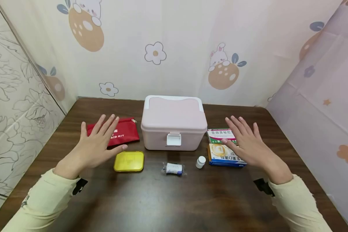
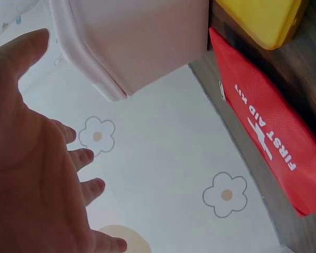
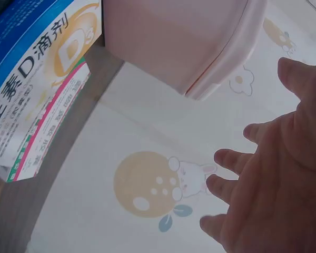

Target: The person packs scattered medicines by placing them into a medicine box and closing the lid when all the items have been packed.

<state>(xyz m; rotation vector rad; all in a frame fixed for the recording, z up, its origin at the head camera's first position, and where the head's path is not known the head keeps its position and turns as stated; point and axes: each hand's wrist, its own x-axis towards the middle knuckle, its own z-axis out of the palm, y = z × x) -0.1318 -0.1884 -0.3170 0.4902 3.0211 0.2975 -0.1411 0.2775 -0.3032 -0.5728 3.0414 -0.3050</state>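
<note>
Both hands are held up with fingers spread, holding nothing. The left hand (image 1: 91,148) hovers over the red first aid kit pouch (image 1: 124,132), covering part of it, beside a yellow plastic case (image 1: 129,161). My right hand (image 1: 247,146) is above the vitamin D drops box (image 1: 224,155) and a white, pink and green medicine box (image 1: 218,134), partly hiding both. Between the hands stands a pink storage box (image 1: 174,119) with a white front latch (image 1: 174,139), its lid down. In front of it lie a small wrapped white-and-blue roll (image 1: 174,169) and a white pill bottle (image 1: 200,162).
Everything rests on a dark brown wooden table (image 1: 168,206). A patterned curtain (image 1: 179,74) hangs behind its back edge, with more patterned cloth (image 1: 316,106) on the right and a floral panel (image 1: 17,96) on the left.
</note>
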